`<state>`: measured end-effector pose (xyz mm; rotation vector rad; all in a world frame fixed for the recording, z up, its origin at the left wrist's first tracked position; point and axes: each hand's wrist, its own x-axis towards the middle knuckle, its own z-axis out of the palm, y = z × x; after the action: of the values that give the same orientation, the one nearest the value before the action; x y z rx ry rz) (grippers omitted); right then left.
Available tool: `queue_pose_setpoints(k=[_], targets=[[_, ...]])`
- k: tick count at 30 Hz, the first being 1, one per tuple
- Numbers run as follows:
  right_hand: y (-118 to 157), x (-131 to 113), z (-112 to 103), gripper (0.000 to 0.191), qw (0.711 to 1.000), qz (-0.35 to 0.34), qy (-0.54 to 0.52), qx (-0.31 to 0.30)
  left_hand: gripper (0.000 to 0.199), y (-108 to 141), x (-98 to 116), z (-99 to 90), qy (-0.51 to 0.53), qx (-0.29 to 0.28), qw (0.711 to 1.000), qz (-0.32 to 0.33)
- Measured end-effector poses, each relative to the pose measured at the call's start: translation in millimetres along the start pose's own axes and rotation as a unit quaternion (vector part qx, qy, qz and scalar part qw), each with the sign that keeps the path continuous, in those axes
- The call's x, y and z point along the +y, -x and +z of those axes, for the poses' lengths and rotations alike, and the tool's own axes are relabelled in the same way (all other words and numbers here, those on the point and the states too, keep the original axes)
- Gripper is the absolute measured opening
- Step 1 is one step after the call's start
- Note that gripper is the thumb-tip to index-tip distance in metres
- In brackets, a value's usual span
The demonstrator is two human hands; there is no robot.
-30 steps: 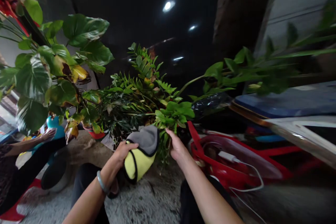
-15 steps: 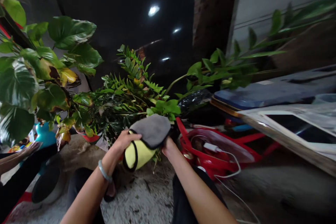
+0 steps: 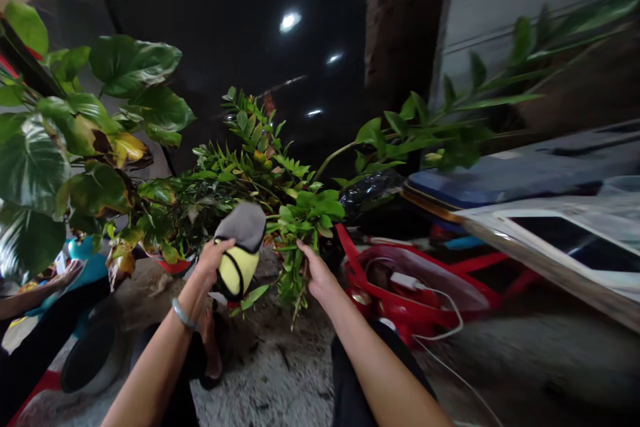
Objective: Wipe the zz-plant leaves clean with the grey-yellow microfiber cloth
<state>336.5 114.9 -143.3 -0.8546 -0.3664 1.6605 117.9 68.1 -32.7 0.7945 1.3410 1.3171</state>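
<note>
My left hand [image 3: 211, 263], with a pale bangle on the wrist, is closed on the edge of a grey and yellow cloth [image 3: 243, 247] with black edging. The cloth hangs folded, its grey side at the top and its yellow side below. To its right, my right hand [image 3: 320, 275] is beside the green leaves of a plant [image 3: 295, 280], with a finger stretched out toward them. No cloth is in that hand, and its other fingers are partly hidden. Whether it touches the stems I cannot tell.
On the right stand a red basket [image 3: 420, 303] with a white charger and cable [image 3: 407, 281], and a white-framed object [image 3: 560, 240]. Large-leaved plants [image 3: 35, 160] crowd the left. Another person's hand [image 3: 67, 277] is at far left, near a dark bucket [image 3: 93, 353].
The cloth has moved left with my left hand. My right hand has let go of it and stays near the same place, where leaves now show.
</note>
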Motion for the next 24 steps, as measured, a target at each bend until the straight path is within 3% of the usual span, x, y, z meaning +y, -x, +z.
queue_pose_setpoints(k=[3,6,10,13,15,17,21,24], targets=[[1,0,-2,0.011,1.000,0.001,0.000,0.024,0.030,24,-24,-29.5,-0.024,-0.076,0.995,-0.062],[0,-2,-5,0.010,1.000,-0.013,-0.004,0.011,0.039,45,-14,-49.8,-0.006,-0.119,0.990,-0.079],[-1,-3,-2,0.008,1.000,0.010,0.003,0.012,0.044,35,25,-38.0,0.084,-0.076,0.994,-0.001],[2,-2,3,0.009,1.000,0.012,-0.008,0.020,0.038,12,29,-19.2,0.111,-0.004,0.993,0.050],[5,-3,6,0.007,1.000,0.009,-0.011,0.020,0.033,6,13,-14.7,0.060,0.028,0.997,0.038],[8,-5,6,0.007,1.000,0.013,-0.006,0.023,0.026,11,-14,-20.5,-0.007,0.008,1.000,-0.004],[10,-10,3,0.009,0.999,0.037,0.005,0.022,0.021,42,-58,-51.8,-0.033,-0.083,0.994,-0.069],[11,-11,2,0.012,0.999,0.040,0.010,0.019,0.019,63,-65,-73.8,0.004,-0.092,0.993,-0.078]])
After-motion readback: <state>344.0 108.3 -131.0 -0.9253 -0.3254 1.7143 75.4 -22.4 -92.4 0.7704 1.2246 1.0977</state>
